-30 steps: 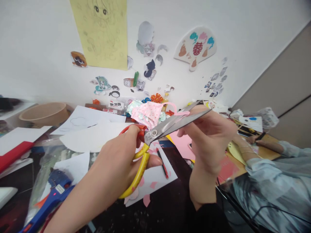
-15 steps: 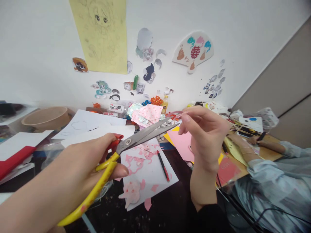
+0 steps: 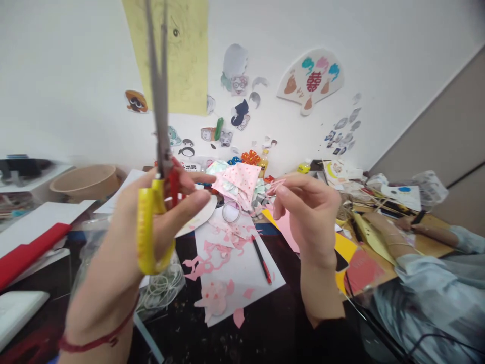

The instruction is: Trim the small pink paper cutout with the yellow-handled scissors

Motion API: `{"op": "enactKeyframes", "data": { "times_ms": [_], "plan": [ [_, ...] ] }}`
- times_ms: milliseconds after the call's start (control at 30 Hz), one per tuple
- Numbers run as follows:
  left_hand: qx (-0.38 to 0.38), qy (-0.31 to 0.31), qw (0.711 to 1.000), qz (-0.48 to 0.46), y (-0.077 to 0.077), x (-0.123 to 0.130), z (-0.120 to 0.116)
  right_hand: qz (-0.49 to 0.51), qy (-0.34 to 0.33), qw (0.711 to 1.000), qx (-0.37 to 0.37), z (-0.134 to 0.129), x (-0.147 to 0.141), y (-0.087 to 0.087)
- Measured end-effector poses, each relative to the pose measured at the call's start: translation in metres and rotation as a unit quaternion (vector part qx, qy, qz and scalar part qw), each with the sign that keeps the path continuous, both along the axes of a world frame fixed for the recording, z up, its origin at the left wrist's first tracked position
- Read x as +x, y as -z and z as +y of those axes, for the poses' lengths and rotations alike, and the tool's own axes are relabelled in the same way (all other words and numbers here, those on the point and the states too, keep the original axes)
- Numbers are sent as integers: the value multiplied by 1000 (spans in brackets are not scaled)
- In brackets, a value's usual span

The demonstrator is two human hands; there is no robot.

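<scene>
My left hand (image 3: 123,222) is closed around the yellow and red handles of a pair of scissors (image 3: 164,151). Their blades point straight up, slightly apart, while my thumb and index finger stretch to the right. Between the thumb and fingertips of my right hand (image 3: 312,220) is a small piece of pink paper (image 3: 276,186), partly covered by the fingers. Below both hands lies a white sheet (image 3: 242,293) scattered with pink paper scraps (image 3: 217,257). A pink cut-out shape (image 3: 213,298) rests near its lower left, and a black and red pen (image 3: 261,259) lies across its right side.
A wooden bowl (image 3: 85,183) and a red strip (image 3: 34,253) are at the left. Crumpled dotted pink paper (image 3: 244,182) sits against the wall. On the right, another person's arm (image 3: 386,240) reaches over a wooden board (image 3: 428,245) near cables.
The scissors have swung from pointing right at the paper to standing upright, away from my right hand. My left thumb and index finger have stretched out. My right hand still pinches the pink paper.
</scene>
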State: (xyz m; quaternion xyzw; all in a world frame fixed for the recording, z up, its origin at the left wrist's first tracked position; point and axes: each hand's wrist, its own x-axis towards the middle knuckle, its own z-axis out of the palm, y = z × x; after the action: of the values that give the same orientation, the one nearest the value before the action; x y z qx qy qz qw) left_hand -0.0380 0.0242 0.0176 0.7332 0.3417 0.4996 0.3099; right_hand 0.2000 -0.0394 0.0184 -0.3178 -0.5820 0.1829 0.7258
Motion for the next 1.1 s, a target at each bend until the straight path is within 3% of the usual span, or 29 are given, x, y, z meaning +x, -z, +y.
{"op": "enactKeyframes", "data": {
  "times_ms": [133, 267, 433, 567, 1100],
  "plan": [
    [8, 36, 996, -86, -10, 40, -22, -52, -54, 997, -23, -1, -4, 3],
    [10, 96, 988, -121, -5, 47, -30, -118, -116, 985, -57, -2, -1, 2],
    [-36, 163, 979, -120, -4, 49, -28, -218, -93, 967, -95, -4, 3, -4],
    [-58, 180, 974, -126, -5, 50, -27, -264, -64, 956, -108, -6, 4, -7],
    [-118, 202, 966, -107, -1, 53, -27, -297, -82, 941, -143, -7, 7, -12]
  ]
}}
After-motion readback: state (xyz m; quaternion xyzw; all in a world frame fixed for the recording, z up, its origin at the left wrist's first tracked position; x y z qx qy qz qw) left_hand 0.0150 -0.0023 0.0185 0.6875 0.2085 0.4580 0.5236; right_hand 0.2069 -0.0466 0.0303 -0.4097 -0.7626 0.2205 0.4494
